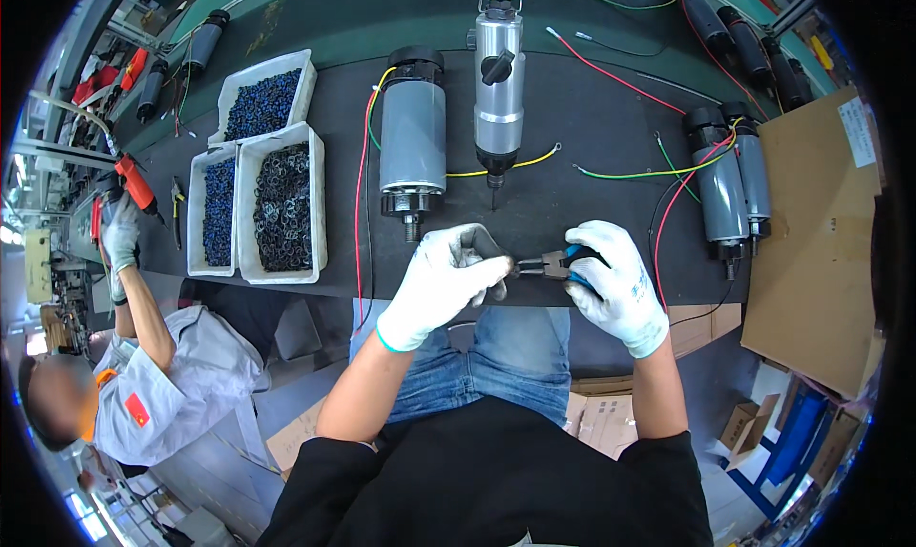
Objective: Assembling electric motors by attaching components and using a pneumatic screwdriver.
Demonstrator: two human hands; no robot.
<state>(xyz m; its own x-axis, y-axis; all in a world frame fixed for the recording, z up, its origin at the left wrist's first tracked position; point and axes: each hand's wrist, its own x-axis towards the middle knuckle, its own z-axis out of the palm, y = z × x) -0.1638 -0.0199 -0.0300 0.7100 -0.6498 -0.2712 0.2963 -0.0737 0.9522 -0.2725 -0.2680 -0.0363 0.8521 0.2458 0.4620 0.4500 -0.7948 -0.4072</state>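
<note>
Both my hands wear white gloves and meet at the near edge of the black bench mat [592, 136]. My right hand [615, 284] grips blue-handled pliers [558, 262], whose jaws point left. My left hand [444, 280] pinches a small part at the plier jaws; the part is too small to make out. Just beyond my hands lies a grey cylindrical motor [412, 141] with red, yellow and green wires. A silver power screwdriver [499, 89] hangs over the mat, its bit pointing down.
Three white bins [320, 213] at the left hold small blue and dark ring parts. More grey motors [722, 189] lie at the right beside a cardboard sheet [821, 222]. Black motors [754, 46] line the far conveyor. A co-worker in grey [162, 375] sits at my left.
</note>
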